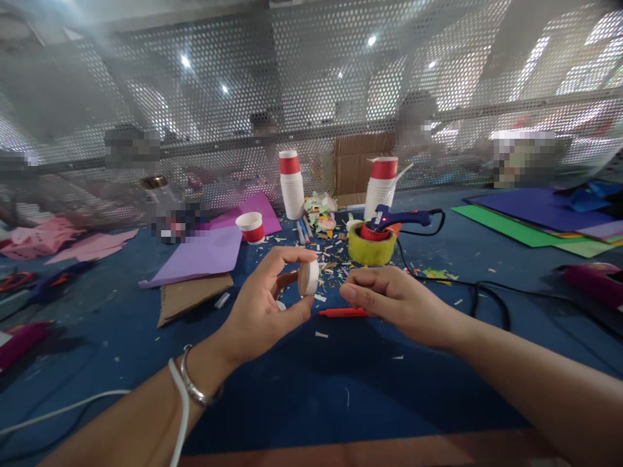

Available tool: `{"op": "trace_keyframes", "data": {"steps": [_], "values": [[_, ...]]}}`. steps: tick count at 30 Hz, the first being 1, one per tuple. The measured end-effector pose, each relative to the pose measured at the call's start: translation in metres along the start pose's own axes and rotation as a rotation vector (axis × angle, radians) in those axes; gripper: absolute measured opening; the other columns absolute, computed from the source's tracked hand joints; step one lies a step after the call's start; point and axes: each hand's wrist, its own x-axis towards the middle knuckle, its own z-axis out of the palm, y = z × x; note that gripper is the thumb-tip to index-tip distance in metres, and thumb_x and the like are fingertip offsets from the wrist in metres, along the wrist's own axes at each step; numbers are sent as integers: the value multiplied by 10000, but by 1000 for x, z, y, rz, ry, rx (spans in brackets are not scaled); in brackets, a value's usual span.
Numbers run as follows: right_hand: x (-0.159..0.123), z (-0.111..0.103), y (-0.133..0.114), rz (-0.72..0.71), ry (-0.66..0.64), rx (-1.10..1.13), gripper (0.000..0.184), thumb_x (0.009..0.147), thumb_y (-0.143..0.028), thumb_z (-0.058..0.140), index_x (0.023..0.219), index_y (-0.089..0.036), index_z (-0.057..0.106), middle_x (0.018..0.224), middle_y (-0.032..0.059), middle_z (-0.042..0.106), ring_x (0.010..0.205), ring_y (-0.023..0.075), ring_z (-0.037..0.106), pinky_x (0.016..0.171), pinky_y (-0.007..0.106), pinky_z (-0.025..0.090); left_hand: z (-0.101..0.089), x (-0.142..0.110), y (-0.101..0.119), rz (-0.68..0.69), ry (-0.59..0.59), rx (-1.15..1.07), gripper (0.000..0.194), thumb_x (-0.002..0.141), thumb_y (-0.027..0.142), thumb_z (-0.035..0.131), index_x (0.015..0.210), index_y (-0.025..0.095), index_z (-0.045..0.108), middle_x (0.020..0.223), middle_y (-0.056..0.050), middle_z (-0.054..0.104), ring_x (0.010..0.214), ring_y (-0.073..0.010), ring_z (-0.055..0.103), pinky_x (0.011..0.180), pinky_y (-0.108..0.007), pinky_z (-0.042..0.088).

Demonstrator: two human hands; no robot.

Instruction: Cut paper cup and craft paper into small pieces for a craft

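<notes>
Over the middle of the table, my left hand (265, 301) pinches a small round disc (308, 277) on its edge. The disc has a white rim and a light tan face, and thumb and fingers grip it from opposite sides. Just to the right, apart from the disc, my right hand (394, 298) is closed with curled fingers and the thumb pressed against them. Whatever it may hold is hidden. Beneath it, a red marker (343, 312) lies on the blue table, its right end covered by the hand in this view.
A glue gun (402, 218) rests on a yellow tape roll (372, 246), its black cord trailing right. Paper cup stacks (293, 194) stand behind paper scraps. One red-and-white cup (250, 228) is left of them. Purple paper (199, 253), cardboard (192, 298) and green sheets (511, 227) flank the middle.
</notes>
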Motion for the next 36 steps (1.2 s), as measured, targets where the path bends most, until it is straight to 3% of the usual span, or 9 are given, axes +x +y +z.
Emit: {"op": "trace_keyframes", "data": {"steps": [14, 26, 32, 36], "values": [[0, 1, -1, 1, -18, -12, 482, 963, -568, 454, 649, -208, 397, 616, -59, 306, 537, 91, 288, 489, 266, 226, -3, -2, 2, 72, -45, 136, 485, 803, 74, 639, 1233, 283, 562, 1299, -80, 541, 1277, -252, 499, 1062, -457, 476], [-2, 1, -5, -24, -49, -20, 494, 961, -590, 442, 650, -209, 404, 635, -50, 326, 559, 101, 335, 518, 272, 259, -4, -3, 6, 67, -73, 94, 465, 803, 91, 634, 1226, 282, 599, 1301, -75, 561, 1254, -236, 521, 1047, -424, 482], [-1, 1, -1, -1, 3, 7, 509, 952, -622, 440, 653, -217, 362, 613, -59, 306, 515, 90, 296, 476, 265, 220, -2, 1, 5, -127, -26, 22, 352, 859, 235, 604, 1209, 251, 633, 1142, -73, 653, 1028, -225, 631, 876, -395, 560], [-1, 3, -2, -14, 82, -19, 457, 933, -598, 489, 695, -210, 440, 626, -55, 333, 554, 102, 301, 503, 267, 232, -1, 5, 6, -309, 0, -74, 262, 923, 303, 504, 1085, 226, 695, 984, -51, 691, 838, -185, 637, 709, -317, 561]]}}
